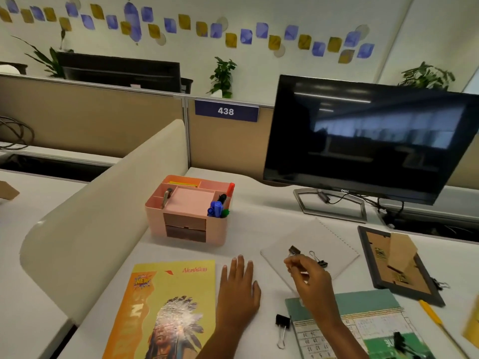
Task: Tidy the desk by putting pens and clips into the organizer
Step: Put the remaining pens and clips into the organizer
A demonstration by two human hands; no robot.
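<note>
A pink desk organizer (181,230) stands at the back left of the desk, with blue, green and red markers (219,207) upright in its right slot and a clip (166,197) in a left slot. My right hand (309,278) pinches a small black binder clip (294,251) just above a white notebook (311,244). A second binder clip (319,260) lies on that notebook beside my fingers. A third one (282,325) lies on the desk near the front. My left hand (238,288) rests flat on the desk, fingers spread, holding nothing. A yellow pen (431,316) lies at the right.
A yellow magazine (168,307) lies front left and a green calendar (363,322) front right with a dark clip (400,342) on it. A picture frame (368,257) lies face down at the right. A monitor (363,141) stands behind. A cream divider (103,203) borders the left.
</note>
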